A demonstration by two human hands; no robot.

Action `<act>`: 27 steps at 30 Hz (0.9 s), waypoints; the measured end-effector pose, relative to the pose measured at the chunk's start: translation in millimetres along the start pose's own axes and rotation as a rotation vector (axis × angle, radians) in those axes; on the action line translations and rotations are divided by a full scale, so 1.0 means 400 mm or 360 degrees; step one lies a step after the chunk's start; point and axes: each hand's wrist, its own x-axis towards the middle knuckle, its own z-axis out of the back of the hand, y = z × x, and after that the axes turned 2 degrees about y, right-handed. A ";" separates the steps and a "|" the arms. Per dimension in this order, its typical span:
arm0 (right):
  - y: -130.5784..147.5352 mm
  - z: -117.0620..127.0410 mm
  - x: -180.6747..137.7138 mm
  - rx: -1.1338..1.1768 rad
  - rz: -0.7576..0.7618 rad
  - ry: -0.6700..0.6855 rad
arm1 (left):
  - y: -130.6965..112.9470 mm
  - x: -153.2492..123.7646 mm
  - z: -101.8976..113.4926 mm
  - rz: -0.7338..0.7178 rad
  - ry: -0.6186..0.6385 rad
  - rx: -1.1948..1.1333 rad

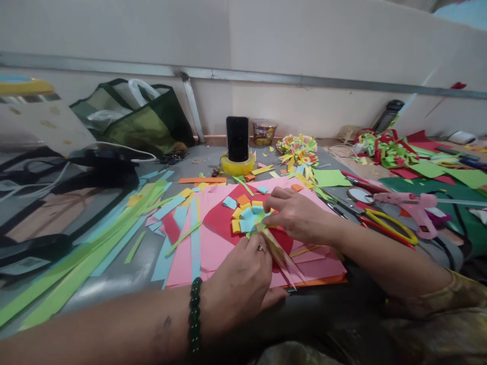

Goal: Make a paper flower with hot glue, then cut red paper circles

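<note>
A paper flower (247, 219) of folded yellow and light blue loops lies on a red paper sheet (218, 219), over a stack of pink paper (220, 261). At the flower's near right side, my left hand (241, 274) pinches a green paper strip (260, 220) with thumb and fingers. My right hand (299, 215) comes in from the right, its bent fingertips closed on the same strip. Pale cut strips (283, 261) fan out between my hands toward the table's front. The exact grip of the fingertips is partly hidden.
Long green strips (76, 258) cover the left side. Behind stand a phone (238, 138) on a yellow tape roll (238, 165), a snack cup (264, 133) and a paper pompom (299, 148). Scissors (391, 225) and a pink glue gun (418, 205) lie right; a green bag (148, 121) sits back left.
</note>
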 end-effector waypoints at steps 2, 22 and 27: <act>0.007 -0.003 0.006 0.0025 -0.0011 0.0104 | 0.000 0.000 0.000 0.0007 0.0016 -0.0027; 0.006 -0.005 0.008 0.0039 0.0008 0.0088 | -0.001 0.001 0.000 -0.0003 -0.0045 0.0108; 0.009 -0.007 0.010 0.0053 -0.0019 0.0089 | 0.001 0.002 -0.003 -0.0004 -0.0111 0.0113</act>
